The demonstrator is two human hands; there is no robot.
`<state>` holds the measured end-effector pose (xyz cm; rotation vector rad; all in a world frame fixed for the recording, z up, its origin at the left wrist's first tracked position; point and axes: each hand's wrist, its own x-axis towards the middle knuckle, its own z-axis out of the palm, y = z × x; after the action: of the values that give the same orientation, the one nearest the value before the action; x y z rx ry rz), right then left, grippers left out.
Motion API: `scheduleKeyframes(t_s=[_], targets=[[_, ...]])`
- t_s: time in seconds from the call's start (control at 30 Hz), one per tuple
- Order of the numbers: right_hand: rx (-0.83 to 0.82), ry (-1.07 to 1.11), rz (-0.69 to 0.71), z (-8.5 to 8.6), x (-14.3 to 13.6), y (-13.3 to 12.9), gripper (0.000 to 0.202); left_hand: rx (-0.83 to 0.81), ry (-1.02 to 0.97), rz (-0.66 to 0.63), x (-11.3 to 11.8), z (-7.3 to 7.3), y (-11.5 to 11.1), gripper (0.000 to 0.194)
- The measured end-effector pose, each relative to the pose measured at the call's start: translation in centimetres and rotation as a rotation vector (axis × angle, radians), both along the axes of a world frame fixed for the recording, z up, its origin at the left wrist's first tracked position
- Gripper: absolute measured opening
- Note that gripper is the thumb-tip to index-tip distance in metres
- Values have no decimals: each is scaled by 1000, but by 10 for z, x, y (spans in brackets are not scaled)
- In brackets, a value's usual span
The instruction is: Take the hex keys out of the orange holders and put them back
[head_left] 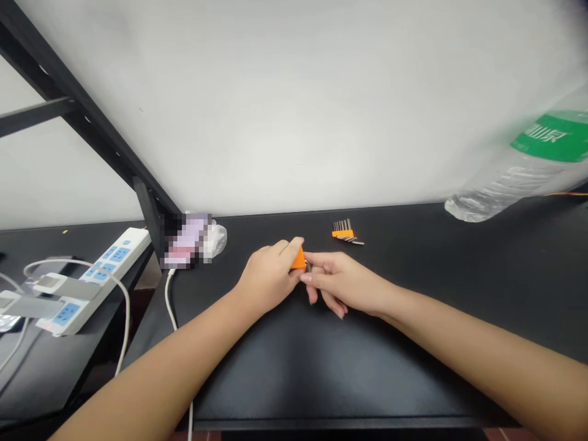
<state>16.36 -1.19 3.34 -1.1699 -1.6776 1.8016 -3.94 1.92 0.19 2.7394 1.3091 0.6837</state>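
Over the middle of the black table (285, 367), my left hand (271, 275) is closed around an orange piece (298, 260). Only a flat orange face of it shows past the fingers, so its kind is unclear. My right hand (344, 278) pinches a small dark metal part (308, 266) at the right end of the orange piece, between thumb and index finger; the other fingers hang loosely below. Behind my right hand lies an orange holder (342, 234) with several slim metal bits (342, 225) in a row, some of them slanted.
At left a phone (186, 242) with a white cable (169, 300) leans by a black frame (98, 131), beside a crumpled white bag (214, 240). A power strip (103, 275) with plugs lies on the neighbouring table. A large green-labelled bottle (509, 177) is at right, near the wall.
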Motion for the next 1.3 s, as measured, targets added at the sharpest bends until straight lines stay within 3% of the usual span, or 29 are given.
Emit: scheduleKeyframes(t_s=[0.1,0.17,0.23,0.3,0.43,0.7,0.93,1.13,1.2,1.3], targets=[[-38,-77,163,9,11,1,62,-86,-59,28,-1,3,1,42],[156,-245,108,11,23,5,56,-139,-106,23,-3,5,2,41],[495,-476,4,9,36,12,37,-177,-133,19,-4,6,4,41],[773,-679,19,4,47,20,20,-201,-150,18,-5,6,7,41],[927,-889,186,-6,56,26,15,-240,-214,-2,-7,4,10,41],[901,-1000,203,-5,45,19,12,-289,-266,-27,-7,3,10,44],[825,-541,48,4,40,17,8,-282,-257,-62,-6,0,9,48],[819,-404,-12,4,38,16,7,-246,-185,-69,-5,3,7,48],[728,-378,-26,4,38,16,7,-214,-158,-68,-5,4,7,45],[406,-287,-92,6,39,16,13,-133,-96,-83,-4,5,6,40]])
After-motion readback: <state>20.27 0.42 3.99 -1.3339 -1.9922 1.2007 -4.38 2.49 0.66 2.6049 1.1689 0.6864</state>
